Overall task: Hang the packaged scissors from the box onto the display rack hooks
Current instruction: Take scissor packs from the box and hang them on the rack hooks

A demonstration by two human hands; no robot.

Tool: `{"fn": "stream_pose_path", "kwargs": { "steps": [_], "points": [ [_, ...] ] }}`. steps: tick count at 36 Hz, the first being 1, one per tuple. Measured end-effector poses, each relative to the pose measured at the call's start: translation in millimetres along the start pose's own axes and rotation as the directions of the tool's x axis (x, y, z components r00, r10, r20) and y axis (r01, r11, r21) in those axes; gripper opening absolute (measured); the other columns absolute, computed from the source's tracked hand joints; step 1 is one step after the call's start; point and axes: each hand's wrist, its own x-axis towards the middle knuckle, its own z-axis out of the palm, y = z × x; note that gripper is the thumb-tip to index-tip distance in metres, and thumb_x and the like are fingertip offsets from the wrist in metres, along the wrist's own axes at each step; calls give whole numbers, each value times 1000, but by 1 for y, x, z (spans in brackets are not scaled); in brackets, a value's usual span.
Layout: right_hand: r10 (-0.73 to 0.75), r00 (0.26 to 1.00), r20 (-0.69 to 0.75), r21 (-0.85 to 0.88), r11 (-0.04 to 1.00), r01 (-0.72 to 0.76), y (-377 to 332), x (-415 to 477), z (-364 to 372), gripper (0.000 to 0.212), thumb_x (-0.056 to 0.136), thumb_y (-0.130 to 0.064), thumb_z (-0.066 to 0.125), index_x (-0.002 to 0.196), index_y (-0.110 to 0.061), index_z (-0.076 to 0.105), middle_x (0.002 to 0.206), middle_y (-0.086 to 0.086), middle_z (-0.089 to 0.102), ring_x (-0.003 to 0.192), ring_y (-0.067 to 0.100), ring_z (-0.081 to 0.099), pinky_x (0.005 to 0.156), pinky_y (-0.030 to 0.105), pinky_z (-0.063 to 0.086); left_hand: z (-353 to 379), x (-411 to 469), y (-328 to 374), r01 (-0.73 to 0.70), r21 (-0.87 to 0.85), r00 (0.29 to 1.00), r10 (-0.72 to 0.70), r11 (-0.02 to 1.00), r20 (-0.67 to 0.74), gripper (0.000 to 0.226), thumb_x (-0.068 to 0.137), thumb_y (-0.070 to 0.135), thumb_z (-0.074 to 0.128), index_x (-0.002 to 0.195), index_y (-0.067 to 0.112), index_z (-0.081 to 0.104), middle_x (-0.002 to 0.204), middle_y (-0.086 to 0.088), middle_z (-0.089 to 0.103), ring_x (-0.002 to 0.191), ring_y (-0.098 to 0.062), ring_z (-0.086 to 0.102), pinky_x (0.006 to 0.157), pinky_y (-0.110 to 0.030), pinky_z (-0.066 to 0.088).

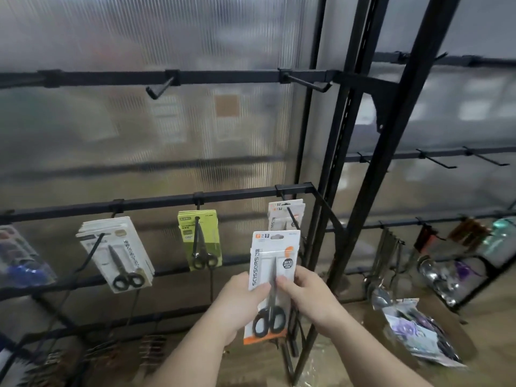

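Both hands hold up a white-and-orange scissors pack in front of the rack. My left hand grips its left edge, thumb on the front. My right hand pinches its right side. Just above and behind it, matching packs hang on the rightmost hook of the middle bar. A green scissors pack and a white scissors pack hang on hooks further left. The box is out of sight.
Two bare hooks stick out from the upper bar. Black uprights stand right of my hands. Beyond them, spoons and other packaged goods hang, and bagged items lie on the floor. Blue packaged goods hang at far left.
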Motion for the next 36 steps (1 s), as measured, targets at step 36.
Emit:
{"fn": "stream_pose_path", "kwargs": {
  "steps": [36],
  "points": [
    [216, 921, -325, -131, 954, -270, 22, 11, -27, 24, 100, -41, 50, 95, -20, 60, 93, -3, 68, 86, 13, 65, 69, 30, 53, -34, -19, -12, 49, 774, 972, 149, 632, -183, 29, 104, 37, 45, 128, 22, 53, 123, 0, 59, 110, -23, 57, 96, -41, 50]
  ]
}}
